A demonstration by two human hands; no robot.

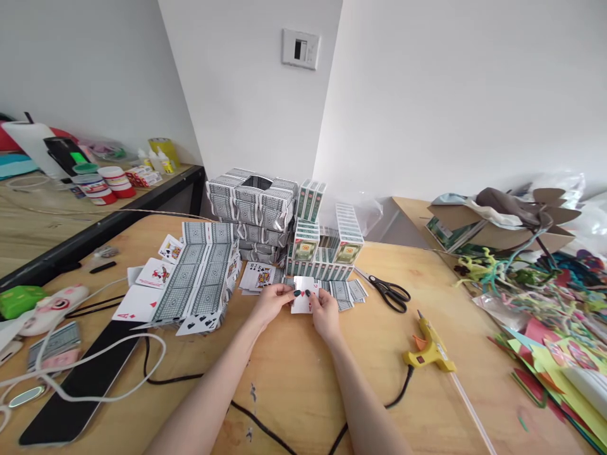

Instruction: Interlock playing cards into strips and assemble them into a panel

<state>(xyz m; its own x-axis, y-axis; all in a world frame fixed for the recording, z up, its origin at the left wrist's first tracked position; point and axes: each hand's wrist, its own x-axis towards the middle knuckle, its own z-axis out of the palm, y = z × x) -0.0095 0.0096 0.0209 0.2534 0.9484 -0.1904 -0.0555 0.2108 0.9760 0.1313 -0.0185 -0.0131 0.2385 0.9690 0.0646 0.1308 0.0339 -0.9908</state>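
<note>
Over the wooden bench (pixel 294 385), the left hand (pixel 274 304) and the right hand (pixel 326 313) hold between them a white paper playing card with red hearts (pixel 302 294). Each hand is almost closed, pinching one side of the card, with the dark-nailed thumb on its face; whether a second card lies under it, I cannot tell. The card is in front of a row of green-and-white cardboard card boxes (pixel 320 270). Near the left hand are some face-up white playing cards (pixel 258 277), and farther left stands a folded panel of grey patterned cards (pixel 202 272). To the right of the right hand lie black-handled metal scissors (pixel 392 294) and a yellow plastic glue gun (pixel 430 355).
</note>
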